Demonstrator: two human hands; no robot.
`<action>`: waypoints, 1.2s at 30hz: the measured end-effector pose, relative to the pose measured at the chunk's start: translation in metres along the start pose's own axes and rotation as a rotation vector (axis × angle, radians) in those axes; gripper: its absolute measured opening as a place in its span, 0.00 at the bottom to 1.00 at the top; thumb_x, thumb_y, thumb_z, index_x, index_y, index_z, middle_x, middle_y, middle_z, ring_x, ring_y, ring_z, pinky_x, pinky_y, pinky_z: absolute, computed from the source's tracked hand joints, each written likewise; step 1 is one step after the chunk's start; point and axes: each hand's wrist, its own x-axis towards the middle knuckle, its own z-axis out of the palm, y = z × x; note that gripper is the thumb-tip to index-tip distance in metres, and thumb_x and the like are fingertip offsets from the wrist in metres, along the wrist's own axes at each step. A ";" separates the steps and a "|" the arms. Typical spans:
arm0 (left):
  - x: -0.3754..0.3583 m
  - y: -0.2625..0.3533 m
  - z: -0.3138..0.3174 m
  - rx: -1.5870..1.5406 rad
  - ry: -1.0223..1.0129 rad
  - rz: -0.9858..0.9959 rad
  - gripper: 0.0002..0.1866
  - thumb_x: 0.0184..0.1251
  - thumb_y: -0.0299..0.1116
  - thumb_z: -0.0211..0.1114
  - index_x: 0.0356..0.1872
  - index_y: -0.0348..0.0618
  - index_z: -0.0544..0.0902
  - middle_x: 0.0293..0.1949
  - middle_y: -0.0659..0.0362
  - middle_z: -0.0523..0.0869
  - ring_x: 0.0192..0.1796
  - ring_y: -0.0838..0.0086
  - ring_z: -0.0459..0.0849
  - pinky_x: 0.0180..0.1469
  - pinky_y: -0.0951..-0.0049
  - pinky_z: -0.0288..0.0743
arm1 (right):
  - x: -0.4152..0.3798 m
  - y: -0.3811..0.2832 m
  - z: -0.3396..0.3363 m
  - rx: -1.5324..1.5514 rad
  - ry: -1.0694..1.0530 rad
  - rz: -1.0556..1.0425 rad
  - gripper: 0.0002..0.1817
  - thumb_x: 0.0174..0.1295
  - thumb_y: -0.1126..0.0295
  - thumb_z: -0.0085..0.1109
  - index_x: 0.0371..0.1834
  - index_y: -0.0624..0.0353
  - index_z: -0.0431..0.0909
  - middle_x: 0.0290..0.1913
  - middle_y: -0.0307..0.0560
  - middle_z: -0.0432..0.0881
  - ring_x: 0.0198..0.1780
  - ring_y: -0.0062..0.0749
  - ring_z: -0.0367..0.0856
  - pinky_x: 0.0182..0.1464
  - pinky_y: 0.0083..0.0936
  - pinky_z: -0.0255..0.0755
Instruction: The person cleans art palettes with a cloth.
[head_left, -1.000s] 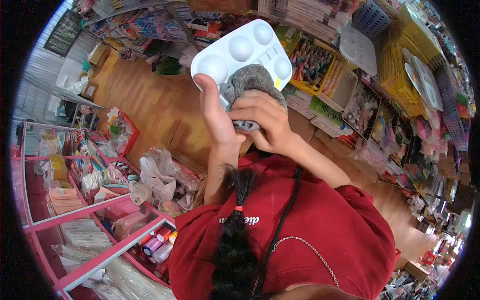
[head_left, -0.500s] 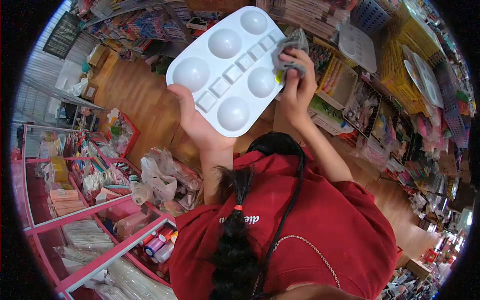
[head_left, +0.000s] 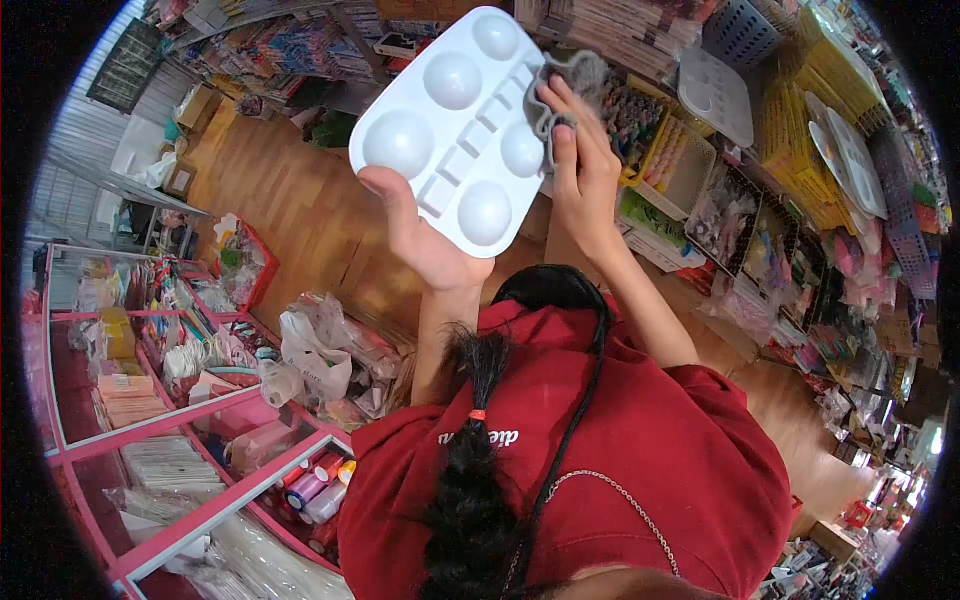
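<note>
A white plastic paint palette [head_left: 470,130] with several round wells and a row of small square ones is held up, tilted, in front of me. My left hand [head_left: 425,235] grips its lower left edge, thumb on the front and the other fingers hidden behind. At the palette's right edge, my right hand [head_left: 585,150] is closed on a crumpled grey cloth [head_left: 578,80]. The cloth touches the palette along that edge and covers a little of it.
Pink-framed display cases [head_left: 160,440] with packets and ribbon spools stand at the lower left. A bulging plastic bag [head_left: 318,350] lies beside them. On the right, crowded shelves hold yellow stacks [head_left: 805,150] and another white palette [head_left: 715,95]. Wooden floor [head_left: 290,190] shows below.
The palette has shifted slightly right and up and turned a little. My right hand has moved slightly with the cloth along the right edge; the yellow bit beside it no longer shows.
</note>
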 end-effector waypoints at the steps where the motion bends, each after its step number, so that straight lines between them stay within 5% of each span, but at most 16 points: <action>1: 0.001 0.000 0.000 0.035 0.029 0.030 0.42 0.63 0.66 0.34 0.65 0.38 0.53 0.62 0.47 0.64 0.61 0.54 0.68 0.59 0.54 0.65 | -0.008 0.000 0.001 0.107 -0.011 0.069 0.14 0.62 0.75 0.44 0.48 0.60 0.77 0.54 0.53 0.75 0.57 0.49 0.72 0.60 0.36 0.63; 4: 0.004 0.003 -0.011 -0.187 -0.081 0.037 0.37 0.66 0.61 0.37 0.64 0.39 0.58 0.62 0.49 0.65 0.62 0.54 0.66 0.62 0.53 0.61 | -0.034 -0.011 0.005 0.255 -0.015 0.059 0.14 0.60 0.76 0.45 0.47 0.62 0.77 0.53 0.53 0.76 0.58 0.48 0.71 0.61 0.36 0.62; 6: 0.005 0.003 -0.001 -0.025 0.081 0.060 0.39 0.65 0.64 0.36 0.64 0.38 0.56 0.61 0.49 0.65 0.61 0.57 0.67 0.61 0.57 0.61 | -0.041 -0.017 0.007 0.272 -0.106 -0.208 0.15 0.59 0.73 0.47 0.48 0.61 0.77 0.53 0.52 0.76 0.57 0.49 0.73 0.61 0.38 0.62; 11: 0.004 -0.004 -0.002 0.116 0.187 0.088 0.38 0.65 0.63 0.37 0.62 0.37 0.58 0.57 0.51 0.68 0.57 0.61 0.69 0.59 0.62 0.62 | -0.023 -0.019 0.006 0.209 -0.326 -0.222 0.22 0.66 0.56 0.36 0.57 0.50 0.72 0.58 0.44 0.73 0.59 0.53 0.68 0.66 0.51 0.44; 15: 0.000 -0.012 -0.012 -0.011 0.017 -0.041 0.37 0.67 0.59 0.39 0.62 0.35 0.57 0.60 0.51 0.66 0.61 0.62 0.66 0.62 0.62 0.60 | 0.004 -0.010 0.005 -0.067 -0.366 -0.419 0.26 0.65 0.49 0.28 0.63 0.39 0.64 0.67 0.38 0.60 0.59 0.53 0.64 0.65 0.60 0.34; 18: -0.004 -0.022 -0.010 0.110 -0.108 -0.082 0.35 0.68 0.58 0.37 0.66 0.40 0.53 0.65 0.54 0.60 0.66 0.63 0.61 0.65 0.61 0.57 | 0.026 -0.010 0.001 -0.038 -0.378 -0.423 0.26 0.65 0.51 0.30 0.64 0.43 0.63 0.67 0.38 0.61 0.62 0.49 0.62 0.66 0.56 0.33; 22: -0.010 -0.025 -0.009 0.242 -0.172 -0.126 0.34 0.68 0.56 0.42 0.63 0.37 0.59 0.59 0.53 0.69 0.60 0.64 0.69 0.62 0.64 0.62 | 0.056 0.015 0.008 0.085 -0.179 -0.268 0.25 0.66 0.53 0.30 0.63 0.49 0.64 0.63 0.43 0.67 0.64 0.46 0.62 0.67 0.47 0.38; 23: -0.013 -0.023 -0.001 0.173 -0.110 -0.120 0.31 0.68 0.54 0.45 0.57 0.33 0.67 0.48 0.58 0.76 0.45 0.76 0.76 0.46 0.78 0.70 | 0.061 0.033 0.008 0.072 -0.208 -0.262 0.25 0.66 0.54 0.32 0.62 0.51 0.65 0.62 0.45 0.68 0.64 0.44 0.63 0.68 0.45 0.39; 26: -0.009 -0.026 -0.012 0.128 -0.088 -0.148 0.31 0.68 0.55 0.45 0.55 0.33 0.68 0.48 0.56 0.76 0.46 0.76 0.76 0.47 0.77 0.70 | 0.047 0.027 0.011 0.096 -0.157 -0.030 0.25 0.64 0.56 0.37 0.61 0.52 0.66 0.63 0.45 0.67 0.65 0.44 0.61 0.68 0.45 0.39; 28: -0.001 -0.032 -0.019 0.101 -0.077 -0.085 0.34 0.67 0.57 0.42 0.58 0.34 0.64 0.54 0.53 0.73 0.54 0.68 0.73 0.55 0.69 0.66 | 0.032 0.018 0.015 0.083 -0.179 -0.068 0.26 0.62 0.57 0.37 0.63 0.50 0.64 0.67 0.45 0.61 0.68 0.47 0.54 0.69 0.47 0.34; 30: 0.012 -0.039 -0.031 0.022 -0.077 -0.037 0.36 0.67 0.59 0.39 0.62 0.36 0.60 0.59 0.51 0.69 0.61 0.61 0.68 0.62 0.62 0.61 | 0.002 0.003 0.020 0.281 -0.285 0.163 0.26 0.64 0.55 0.34 0.64 0.49 0.62 0.69 0.44 0.57 0.69 0.48 0.53 0.69 0.47 0.32; 33: 0.018 -0.038 -0.036 -0.007 -0.077 -0.082 0.35 0.67 0.59 0.38 0.62 0.38 0.60 0.58 0.52 0.69 0.60 0.62 0.68 0.62 0.62 0.60 | -0.029 -0.029 0.015 0.086 -0.443 0.033 0.27 0.68 0.52 0.26 0.66 0.48 0.60 0.69 0.44 0.56 0.69 0.48 0.53 0.69 0.47 0.31; 36: 0.016 -0.040 -0.034 0.137 -0.026 -0.135 0.30 0.70 0.56 0.37 0.62 0.43 0.60 0.57 0.57 0.70 0.58 0.67 0.70 0.60 0.65 0.63 | -0.012 -0.022 0.018 0.188 -0.395 -0.135 0.28 0.68 0.51 0.28 0.66 0.51 0.60 0.69 0.48 0.56 0.66 0.49 0.58 0.67 0.43 0.40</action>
